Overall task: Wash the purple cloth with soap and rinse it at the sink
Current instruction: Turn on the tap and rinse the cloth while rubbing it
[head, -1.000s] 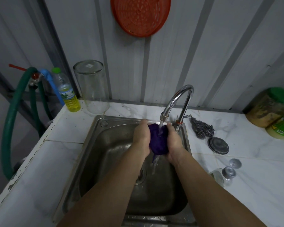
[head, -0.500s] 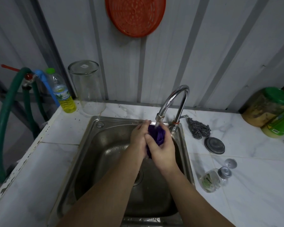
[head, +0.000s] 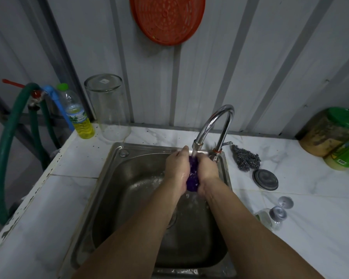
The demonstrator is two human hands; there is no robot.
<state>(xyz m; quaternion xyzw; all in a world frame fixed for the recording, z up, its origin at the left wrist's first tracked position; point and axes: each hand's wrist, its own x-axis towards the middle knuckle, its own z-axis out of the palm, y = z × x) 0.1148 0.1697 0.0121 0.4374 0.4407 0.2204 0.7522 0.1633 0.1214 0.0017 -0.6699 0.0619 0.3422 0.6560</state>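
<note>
The purple cloth [head: 192, 176] is bunched into a wad between both hands, over the steel sink [head: 117, 178]. My left hand [head: 176, 170] grips its left side and my right hand [head: 208, 170] grips its right side. Only a narrow strip of cloth shows between them. Water runs from the curved chrome tap [head: 216, 121] onto the top of the cloth and drips off below into the basin. A bottle of yellow dish soap [head: 79, 115] with a green cap stands at the back left corner of the counter.
An upturned glass jar [head: 109, 107] stands beside the soap. Right of the sink lie a steel scourer [head: 246, 159], a round metal lid [head: 266, 179] and a small tipped glass bottle [head: 272, 216]. Green-lidded containers [head: 334, 131] sit far right. A green hose [head: 6, 137] hangs left.
The right hand had crossed over the cloth toward the left; now the hands are side by side again, squeezing the cloth under the running water.
</note>
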